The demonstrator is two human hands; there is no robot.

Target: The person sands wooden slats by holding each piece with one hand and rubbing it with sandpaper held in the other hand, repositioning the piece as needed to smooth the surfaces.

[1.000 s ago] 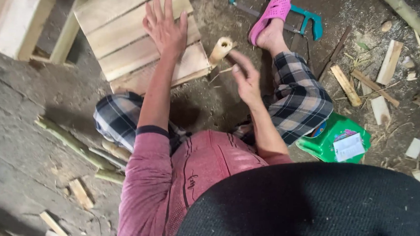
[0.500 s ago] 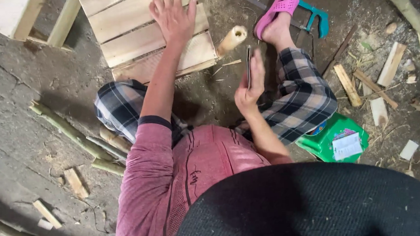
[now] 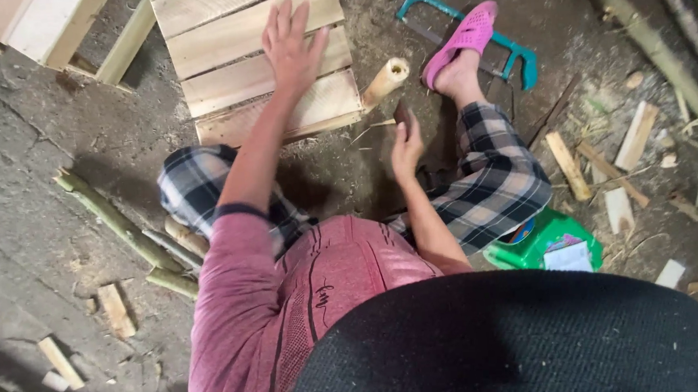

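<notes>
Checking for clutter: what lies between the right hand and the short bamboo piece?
In the head view, only a thin splinter on bare dirt lies between the right hand and the short bamboo piece.

Bamboo stub (image 3: 385, 81) beside slatted panel (image 3: 218, 42)

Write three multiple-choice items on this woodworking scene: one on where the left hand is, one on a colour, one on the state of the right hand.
1. Where does the left hand rest?
A. flat on the slatted wooden panel
B. on the green stool
C. on the hacksaw

2. What colour is the sandal?
A. blue
B. pink
C. black

3. How is the right hand placed?
A. pressed flat on the ground
B. raised near the short bamboo piece, with something thin and dark in it
C. gripping the hacksaw

Answers: 1 A, the spread fingers lie on the slats. 2 B, the sandal is bright pink against the teal hacksaw. 3 B, the hand hovers just below the bamboo; what it holds is too small to name.
</notes>
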